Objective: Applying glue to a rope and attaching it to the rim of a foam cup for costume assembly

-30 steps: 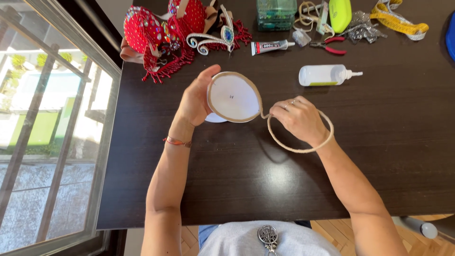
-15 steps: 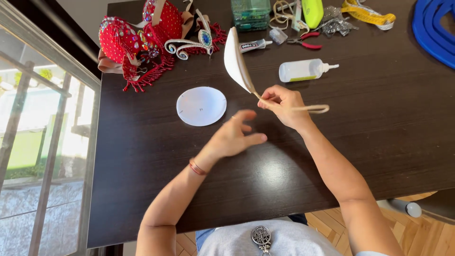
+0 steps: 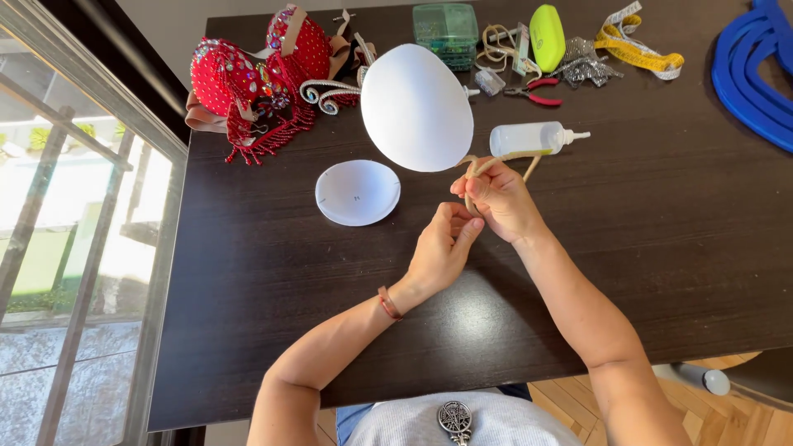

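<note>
white cup (image 3: 415, 107) above right fingers (image 3: 479, 177) — strap seemingly pinched

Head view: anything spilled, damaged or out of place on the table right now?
Nothing stands out. The glue bottle lies on its side, capped, with no spill visible. The loose white cup rests flat on the dark table; the other white cup is held up intact.

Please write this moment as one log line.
right hand: holds white cup raised by tan strap | left hand: at strap | second cup: on table
</note>
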